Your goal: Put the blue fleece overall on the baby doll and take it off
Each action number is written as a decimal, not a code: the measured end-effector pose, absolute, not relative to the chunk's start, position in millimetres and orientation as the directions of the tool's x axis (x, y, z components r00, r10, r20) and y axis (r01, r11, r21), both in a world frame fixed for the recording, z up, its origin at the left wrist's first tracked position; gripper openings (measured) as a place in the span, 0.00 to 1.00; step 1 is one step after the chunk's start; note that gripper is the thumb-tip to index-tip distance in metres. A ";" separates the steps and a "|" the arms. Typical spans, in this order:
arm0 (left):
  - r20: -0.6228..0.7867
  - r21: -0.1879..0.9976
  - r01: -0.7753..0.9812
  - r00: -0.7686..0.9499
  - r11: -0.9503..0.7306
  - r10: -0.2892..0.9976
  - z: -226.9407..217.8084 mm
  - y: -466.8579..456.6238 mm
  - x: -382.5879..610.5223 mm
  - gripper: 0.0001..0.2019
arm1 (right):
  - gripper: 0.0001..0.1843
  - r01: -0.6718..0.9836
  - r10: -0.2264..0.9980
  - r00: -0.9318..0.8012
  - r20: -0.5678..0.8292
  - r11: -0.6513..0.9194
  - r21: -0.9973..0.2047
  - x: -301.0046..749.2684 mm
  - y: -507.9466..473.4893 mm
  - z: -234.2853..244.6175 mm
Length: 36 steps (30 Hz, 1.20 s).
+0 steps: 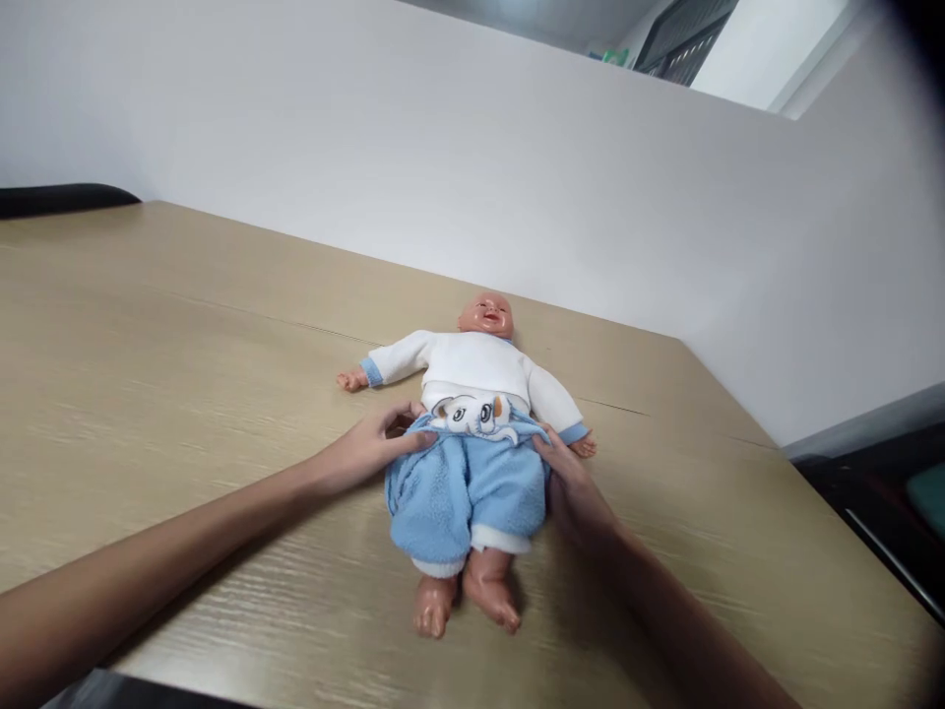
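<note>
A baby doll [483, 315] lies on its back on a light wooden table [184, 335], head away from me, bare feet toward me. It wears a white top with blue cuffs [472, 366] and fluffy blue trousers [462, 492] with an elephant patch on the bib. My left hand [373, 443] pinches the trousers' waistband at the doll's right hip. On the other side, my right hand [568, 483] grips the waistband, fingers curled into the cloth.
A white partition wall [443, 148] runs along the table's far edge. A dark chair back [59, 197] shows at the far left. Off the table's right edge lie dark objects on a lower surface [886, 502].
</note>
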<state>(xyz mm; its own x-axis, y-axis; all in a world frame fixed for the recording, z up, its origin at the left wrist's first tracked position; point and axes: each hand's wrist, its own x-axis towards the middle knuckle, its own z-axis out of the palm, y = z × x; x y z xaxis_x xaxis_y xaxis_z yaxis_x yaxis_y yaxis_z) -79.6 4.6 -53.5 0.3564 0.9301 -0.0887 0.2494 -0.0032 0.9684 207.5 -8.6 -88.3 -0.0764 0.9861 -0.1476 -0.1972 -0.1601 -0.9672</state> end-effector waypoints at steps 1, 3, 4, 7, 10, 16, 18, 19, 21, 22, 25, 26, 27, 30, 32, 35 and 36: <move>-0.114 0.973 0.229 0.385 0.025 0.916 -55.5 4.6 -81.4 0.22 | 0.26 -0.229 0.983 -0.059 -0.173 -0.182 -0.956 205.6 -10.7 -87.6; -0.143 0.980 0.186 0.393 0.074 0.909 -58.7 5.7 -83.4 0.20 | 0.27 -0.257 0.979 -0.040 -0.199 -0.202 -0.945 203.1 -13.8 -85.1; -0.145 0.984 0.152 0.377 0.094 0.915 -60.1 6.5 -83.5 0.20 | 0.27 -0.254 0.978 -0.039 -0.205 -0.208 -0.944 202.7 -14.7 -83.8; -0.127 0.990 -0.018 0.342 0.141 0.931 -63.5 9.7 -80.8 0.19 | 0.27 -0.215 0.970 -0.082 -0.227 -0.240 -0.947 205.4 -14.7 -81.1; -0.115 0.978 -0.117 0.372 0.170 0.921 -64.6 12.7 -78.6 0.22 | 0.21 -0.156 0.955 -0.187 -0.232 -0.262 -0.952 213.0 -11.9 -78.7; -0.006 0.998 0.058 0.327 -0.014 0.945 -54.7 19.1 -85.1 0.20 | 0.13 0.147 0.968 -0.248 0.031 0.069 -0.987 223.6 -13.7 -67.0; 0.070 0.982 0.143 0.338 -0.125 0.939 -46.8 22.3 -86.9 0.19 | 0.11 0.333 0.955 -0.224 0.195 0.263 -0.905 218.7 -17.4 -59.2; 0.110 0.965 0.188 0.343 -0.183 0.933 -41.9 24.3 -86.9 0.19 | 0.10 0.424 0.935 -0.221 0.277 0.348 -0.836 214.6 -18.4 -54.9; 0.188 0.914 0.277 0.358 -0.296 0.915 -31.3 29.5 -84.7 0.17 | 0.08 0.553 0.889 -0.228 0.397 0.454 -0.699 204.2 -16.6 -46.6; 0.212 0.888 0.314 0.369 -0.336 0.905 -25.8 32.8 -82.5 0.17 | 0.07 0.579 0.875 -0.229 0.428 0.475 -0.662 198.9 -13.0 -42.9; 0.207 0.869 0.346 0.396 -0.354 0.895 -11.9 45.0 -73.9 0.17 | 0.05 0.475 0.898 -0.201 0.391 0.438 -0.763 188.4 8.9 -35.6; 0.191 0.873 0.352 0.393 -0.338 0.900 -8.8 49.4 -71.4 0.18 | 0.06 0.390 0.919 -0.186 0.346 0.393 -0.833 187.6 18.5 -34.8; 0.175 0.873 0.368 0.377 -0.320 0.910 -7.1 53.6 -69.4 0.18 | 0.09 0.298 0.940 -0.179 0.291 0.333 -0.894 188.3 28.3 -35.1; 0.120 0.848 0.462 0.310 -0.260 0.943 -11.0 63.8 -68.5 0.22 | 0.19 0.175 0.978 -0.150 0.142 0.168 -0.970 196.8 51.6 -43.3; 0.087 0.841 0.489 0.298 -0.230 0.950 -20.6 68.5 -70.5 0.24 | 0.23 0.240 0.987 -0.119 0.111 0.137 -0.961 204.0 58.4 -54.1; 0.082 0.875 0.424 0.342 -0.231 0.936 -38.1 73.8 -72.5 0.27 | 0.25 0.269 0.990 -0.104 0.097 0.122 -0.955 213.1 58.4 -72.3; 0.085 0.892 0.391 0.350 -0.228 0.933 -43.0 75.2 -72.8 0.27 | 0.25 0.234 0.991 -0.110 0.074 0.098 -0.967 215.7 57.4 -77.4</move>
<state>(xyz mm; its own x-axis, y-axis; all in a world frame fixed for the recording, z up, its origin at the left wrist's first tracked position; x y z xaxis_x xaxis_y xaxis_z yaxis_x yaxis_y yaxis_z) -72.8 75.2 -43.0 0.3496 0.9330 0.0850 0.3912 -0.2278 0.8917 215.7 57.4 -77.4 -0.1104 0.9911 0.0741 0.2344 0.0984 -0.9672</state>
